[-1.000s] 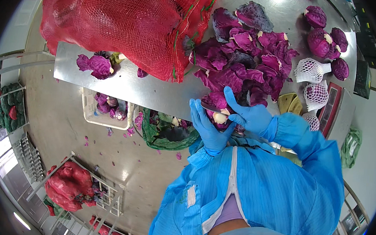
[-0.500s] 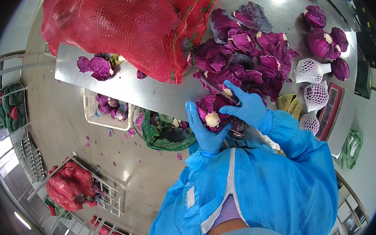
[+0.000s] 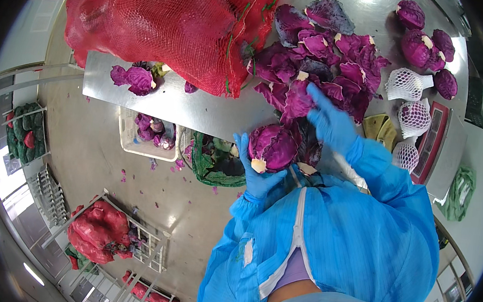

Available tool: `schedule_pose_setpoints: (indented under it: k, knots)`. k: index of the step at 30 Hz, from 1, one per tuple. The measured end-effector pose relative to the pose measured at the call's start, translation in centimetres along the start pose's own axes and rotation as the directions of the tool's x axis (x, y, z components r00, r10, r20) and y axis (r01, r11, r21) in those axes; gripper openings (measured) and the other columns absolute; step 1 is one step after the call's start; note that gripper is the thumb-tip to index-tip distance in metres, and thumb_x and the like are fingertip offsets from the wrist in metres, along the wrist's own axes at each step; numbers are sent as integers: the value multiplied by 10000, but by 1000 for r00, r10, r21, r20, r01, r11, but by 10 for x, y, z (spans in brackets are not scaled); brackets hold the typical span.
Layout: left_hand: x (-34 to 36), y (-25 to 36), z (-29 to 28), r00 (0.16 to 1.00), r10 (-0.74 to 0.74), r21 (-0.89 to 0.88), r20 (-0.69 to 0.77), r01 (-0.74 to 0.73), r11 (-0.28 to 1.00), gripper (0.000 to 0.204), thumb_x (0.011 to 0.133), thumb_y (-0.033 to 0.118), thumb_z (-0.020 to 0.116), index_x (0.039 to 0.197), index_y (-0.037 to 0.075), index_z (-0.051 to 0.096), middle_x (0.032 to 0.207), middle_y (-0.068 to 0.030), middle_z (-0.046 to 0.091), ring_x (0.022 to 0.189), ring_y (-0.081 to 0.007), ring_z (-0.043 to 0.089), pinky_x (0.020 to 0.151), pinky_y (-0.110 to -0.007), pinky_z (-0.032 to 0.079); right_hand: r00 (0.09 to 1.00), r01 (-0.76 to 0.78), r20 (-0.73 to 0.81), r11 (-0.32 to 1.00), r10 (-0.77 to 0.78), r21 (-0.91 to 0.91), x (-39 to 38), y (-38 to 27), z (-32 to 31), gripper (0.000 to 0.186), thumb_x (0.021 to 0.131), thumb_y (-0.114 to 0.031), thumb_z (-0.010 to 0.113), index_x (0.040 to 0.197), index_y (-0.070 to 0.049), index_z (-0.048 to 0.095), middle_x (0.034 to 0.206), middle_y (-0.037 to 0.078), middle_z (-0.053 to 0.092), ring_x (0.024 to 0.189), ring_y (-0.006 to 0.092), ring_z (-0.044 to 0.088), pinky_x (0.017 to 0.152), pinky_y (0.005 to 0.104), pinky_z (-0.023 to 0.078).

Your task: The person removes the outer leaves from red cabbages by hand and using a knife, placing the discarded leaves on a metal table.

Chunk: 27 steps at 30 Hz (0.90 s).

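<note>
A purple cabbage (image 3: pixel 273 146) rests in my left hand (image 3: pixel 259 178), whose gloved fingers curl round its left and lower side. Its pale cut stem end faces down toward me. My right hand (image 3: pixel 336 123), also in a blue glove, is smeared by motion above and right of the cabbage. Its fingers point toward a loose purple leaf (image 3: pixel 299 101) at the near edge of the leaf pile (image 3: pixel 339 62). Whether it holds anything does not show. More dark outer leaves (image 3: pixel 308 145) lie between the cabbage and my right wrist.
A red mesh sack (image 3: pixel 166 26) covers the table's left part. At the right are several cabbages (image 3: pixel 417 47), net-wrapped ones (image 3: pixel 414 119), a yellowish cloth (image 3: pixel 380 132) and a red-framed device (image 3: pixel 434 138). Below the table edge stand a white crate (image 3: pixel 148 152) and a green sack (image 3: pixel 214 174).
The cabbage has turned, its stem end moving from the front to the lower left. My right hand has moved up and right, away from it. The knife seen in it earlier no longer shows.
</note>
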<state>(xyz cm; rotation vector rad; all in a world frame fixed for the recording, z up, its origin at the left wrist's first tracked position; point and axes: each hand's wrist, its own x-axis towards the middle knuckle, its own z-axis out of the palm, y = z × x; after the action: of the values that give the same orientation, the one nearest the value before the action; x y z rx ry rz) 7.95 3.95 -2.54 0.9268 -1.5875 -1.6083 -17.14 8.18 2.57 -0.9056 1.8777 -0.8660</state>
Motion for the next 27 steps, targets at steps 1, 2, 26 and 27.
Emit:
schedule_pose_setpoints:
  k: [1,2,26,27]
  knots:
    - [1,-3,2,1000,-22,-21,-16,22,1000,1206,621,326,896,1527,92,135,1585,-125,146,1447,-273,199,1184,-431,178,991,-36,127,998,29,51,-17,-5,7,675,955,-426,573,1526,-248,260,655,43,567,557,97,542,539,304,466]
    - [1,-5,3,998,-44,-41,-33,43,998,1160,650,339,879,1524,93,156,1586,-130,130,1446,-274,197,1184,-435,175,981,69,181,997,-72,25,-26,6,17,709,958,-473,540,1535,-207,226,612,58,560,537,112,552,535,307,470]
    - [17,32,45,999,-22,296,-37,32,955,1060,655,88,807,1507,37,180,1507,-169,281,1374,-290,331,1127,-417,292,949,233,290,899,-126,-372,-47,-6,34,966,920,-658,371,1519,-65,-101,527,209,552,419,346,542,404,457,398]
    - [18,34,47,999,-16,330,-43,30,944,1064,650,99,817,1503,26,185,1508,-173,280,1382,-302,316,1133,-422,276,950,249,276,889,-147,-385,-46,-6,34,954,920,-657,369,1522,-81,-96,536,213,556,427,353,546,411,458,406]
